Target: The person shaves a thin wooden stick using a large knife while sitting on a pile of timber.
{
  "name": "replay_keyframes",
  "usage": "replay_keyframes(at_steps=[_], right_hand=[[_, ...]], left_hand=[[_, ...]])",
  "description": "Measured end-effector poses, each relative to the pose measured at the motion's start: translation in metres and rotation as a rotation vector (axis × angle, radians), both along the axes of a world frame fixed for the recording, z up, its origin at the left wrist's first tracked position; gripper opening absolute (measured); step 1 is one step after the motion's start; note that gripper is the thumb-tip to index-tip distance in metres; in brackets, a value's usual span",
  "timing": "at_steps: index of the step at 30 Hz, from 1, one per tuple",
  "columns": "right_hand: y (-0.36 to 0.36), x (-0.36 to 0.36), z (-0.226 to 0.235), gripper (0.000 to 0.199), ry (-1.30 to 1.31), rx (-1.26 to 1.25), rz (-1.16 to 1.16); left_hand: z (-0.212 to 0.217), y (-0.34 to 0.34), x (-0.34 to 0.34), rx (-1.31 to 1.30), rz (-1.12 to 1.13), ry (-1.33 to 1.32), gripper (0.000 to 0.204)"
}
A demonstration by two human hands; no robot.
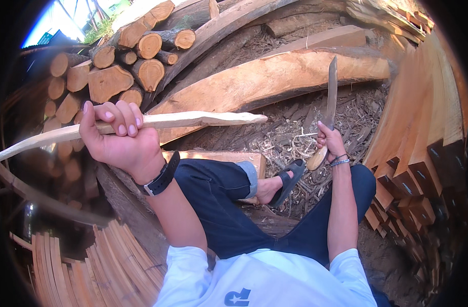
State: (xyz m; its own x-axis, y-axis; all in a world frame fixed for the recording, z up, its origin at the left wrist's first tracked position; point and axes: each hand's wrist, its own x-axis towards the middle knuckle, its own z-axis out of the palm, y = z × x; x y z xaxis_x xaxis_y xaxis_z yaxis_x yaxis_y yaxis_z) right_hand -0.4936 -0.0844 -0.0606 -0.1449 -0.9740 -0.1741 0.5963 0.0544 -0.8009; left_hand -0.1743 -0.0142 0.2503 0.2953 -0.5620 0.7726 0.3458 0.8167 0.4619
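Observation:
My left hand (122,135) is raised, its fingers wrapped round a long peeled wooden stick (188,119). The stick is pale and slightly crooked. It lies nearly level, one end reaching far left and the other, narrower end pointing right. In my right hand (330,141) is a machete (332,89) with a wooden handle, gripped near the base of the blade. Its long dull blade points up and away from me, apart from the stick. The butt of the handle shows below my fist.
Stacked cut logs (149,45) rise at the far left. A big split timber (275,77) lies across in front, with wood shavings (295,148) on the ground near my sandalled foot (269,189). Sawn beams (408,153) are piled at right, thin slats (116,256) at lower left.

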Motion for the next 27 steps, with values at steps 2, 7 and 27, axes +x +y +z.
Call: replay_keyframes(at_steps=[2, 7, 27], right_hand=[[0.003, -0.002, -0.003, 0.033, 0.111, 0.066, -0.008], [0.004, 0.017, -0.009, 0.039, 0.345, 0.094, 0.033], [0.019, 0.155, -0.029, 0.044, 1.191, -0.123, 0.506]], left_hand=[[-0.008, -0.009, -0.007, 0.036, -0.021, 0.021, 0.039], [-0.042, -0.031, -0.016, 0.201, 0.021, 0.091, 0.039], [-0.211, -0.062, 0.108, 0.474, 0.454, 0.318, 0.043]])
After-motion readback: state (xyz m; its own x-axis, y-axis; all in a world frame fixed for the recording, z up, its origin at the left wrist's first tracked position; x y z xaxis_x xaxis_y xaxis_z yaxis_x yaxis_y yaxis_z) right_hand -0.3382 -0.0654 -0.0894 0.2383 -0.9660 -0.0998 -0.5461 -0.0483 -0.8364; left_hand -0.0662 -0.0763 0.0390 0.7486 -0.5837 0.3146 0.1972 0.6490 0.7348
